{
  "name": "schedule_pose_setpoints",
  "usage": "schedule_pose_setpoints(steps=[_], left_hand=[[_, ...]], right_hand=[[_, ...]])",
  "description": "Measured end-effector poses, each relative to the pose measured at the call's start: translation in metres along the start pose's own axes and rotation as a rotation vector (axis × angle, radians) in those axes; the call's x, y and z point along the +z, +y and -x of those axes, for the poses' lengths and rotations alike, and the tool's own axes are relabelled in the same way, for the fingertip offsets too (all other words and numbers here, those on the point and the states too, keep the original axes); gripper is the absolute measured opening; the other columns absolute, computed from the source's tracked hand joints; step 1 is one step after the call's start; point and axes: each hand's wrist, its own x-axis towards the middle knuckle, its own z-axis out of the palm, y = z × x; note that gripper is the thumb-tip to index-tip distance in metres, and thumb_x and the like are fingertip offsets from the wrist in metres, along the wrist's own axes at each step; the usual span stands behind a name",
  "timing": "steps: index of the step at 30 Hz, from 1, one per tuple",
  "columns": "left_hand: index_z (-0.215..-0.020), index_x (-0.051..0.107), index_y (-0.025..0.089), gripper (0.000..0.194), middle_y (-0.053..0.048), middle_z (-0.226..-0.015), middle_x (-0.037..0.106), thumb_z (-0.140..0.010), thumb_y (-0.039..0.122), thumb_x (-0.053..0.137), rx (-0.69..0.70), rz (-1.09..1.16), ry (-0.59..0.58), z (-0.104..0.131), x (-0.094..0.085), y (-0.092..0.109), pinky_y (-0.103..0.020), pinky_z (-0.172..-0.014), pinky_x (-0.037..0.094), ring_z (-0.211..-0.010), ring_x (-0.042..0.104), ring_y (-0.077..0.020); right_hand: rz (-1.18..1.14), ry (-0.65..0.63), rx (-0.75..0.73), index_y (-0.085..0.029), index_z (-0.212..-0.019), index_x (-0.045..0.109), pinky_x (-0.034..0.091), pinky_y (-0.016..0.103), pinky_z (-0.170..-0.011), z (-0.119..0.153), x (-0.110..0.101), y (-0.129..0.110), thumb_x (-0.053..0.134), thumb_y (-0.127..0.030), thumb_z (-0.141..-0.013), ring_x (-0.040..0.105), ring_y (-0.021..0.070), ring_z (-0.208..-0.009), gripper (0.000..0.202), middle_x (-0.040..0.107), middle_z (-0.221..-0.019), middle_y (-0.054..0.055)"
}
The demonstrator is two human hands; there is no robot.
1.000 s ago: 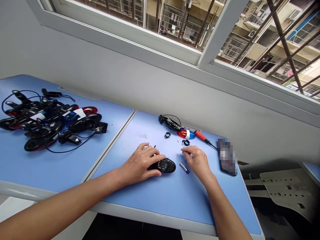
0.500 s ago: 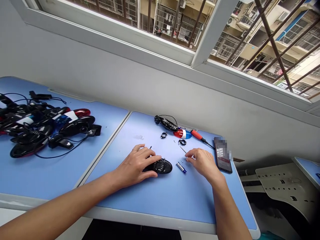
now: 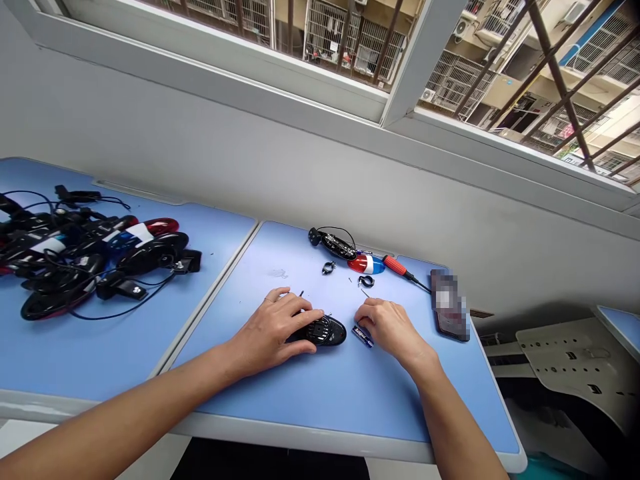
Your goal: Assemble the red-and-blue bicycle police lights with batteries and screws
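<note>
My left hand (image 3: 280, 327) rests over the left part of a black oval housing (image 3: 330, 331), its thumb and fingers closed round it. The housing lies flat on the blue table, its right end showing. To the right, my right hand (image 3: 387, 325) is on the tabletop with its fingertips pressed together; what they hold, if anything, is hidden. A thin metal piece (image 3: 365, 292) sticks out just above those fingers. Beside the right fingertips lies a blue battery (image 3: 363, 336).
Behind the hands are two black ring clamps (image 3: 328, 268), a black device with a cable (image 3: 337, 245), a red-and-blue cover (image 3: 367, 265) and a red-handled screwdriver (image 3: 395, 266). A phone (image 3: 449, 307) lies at right. Black devices (image 3: 100, 250) pile up on the left table (image 3: 110, 347).
My right hand has moved left, close to the battery, and covers the spot where small bits lay. My left hand stays on the housing.
</note>
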Motion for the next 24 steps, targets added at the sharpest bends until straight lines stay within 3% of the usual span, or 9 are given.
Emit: schedule_pose_setpoints(steps=[6, 12, 17, 24], left_hand=[[-0.122, 0.06, 0.019, 0.043, -0.009, -0.103, 0.067, -0.087, 0.042, 0.067, 0.002, -0.029, -0.021, -0.004, -0.003, 0.002, -0.053, -0.1, 0.037, -0.09, 0.063, -0.0237], [-0.122, 0.061, 0.018, 0.044, -0.009, -0.103, 0.067, -0.086, 0.042, 0.068, -0.055, -0.023, -0.044, -0.004, -0.006, 0.003, -0.053, -0.101, 0.037, -0.091, 0.062, -0.0238], [-0.121, 0.062, 0.019, 0.044, -0.009, -0.102, 0.066, -0.086, 0.043, 0.068, -0.08, -0.001, -0.039, -0.003, -0.007, 0.003, -0.054, -0.103, 0.035, -0.092, 0.062, -0.0237], [-0.121, 0.062, 0.019, 0.044, -0.008, -0.102, 0.066, -0.085, 0.044, 0.069, -0.096, 0.002, -0.046, -0.004, -0.008, 0.002, -0.054, -0.102, 0.036, -0.092, 0.062, -0.0237]], right_hand=[[-0.083, 0.075, 0.006, -0.021, -0.088, 0.069, 0.038, 0.026, -0.065, -0.002, 0.004, -0.004, 0.05, -0.009, -0.088, 0.063, 0.0165, -0.078, 0.022, 0.071, -0.087, 0.002], [-0.626, 0.203, -0.101, -0.023, -0.082, 0.068, 0.044, 0.027, -0.069, 0.004, -0.001, -0.011, 0.058, -0.023, -0.089, 0.06, 0.0146, -0.073, 0.012, 0.07, -0.082, 0.0], [-0.656, 0.193, -0.187, -0.024, -0.079, 0.072, 0.045, 0.032, -0.078, 0.001, 0.004, -0.011, 0.063, -0.019, -0.086, 0.06, 0.0175, -0.083, 0.012, 0.069, -0.084, 0.001], [-0.617, 0.202, -0.239, -0.025, -0.082, 0.073, 0.047, 0.033, -0.077, -0.004, 0.013, -0.01, 0.063, -0.019, -0.087, 0.061, 0.0182, -0.085, 0.013, 0.07, -0.083, 0.002]])
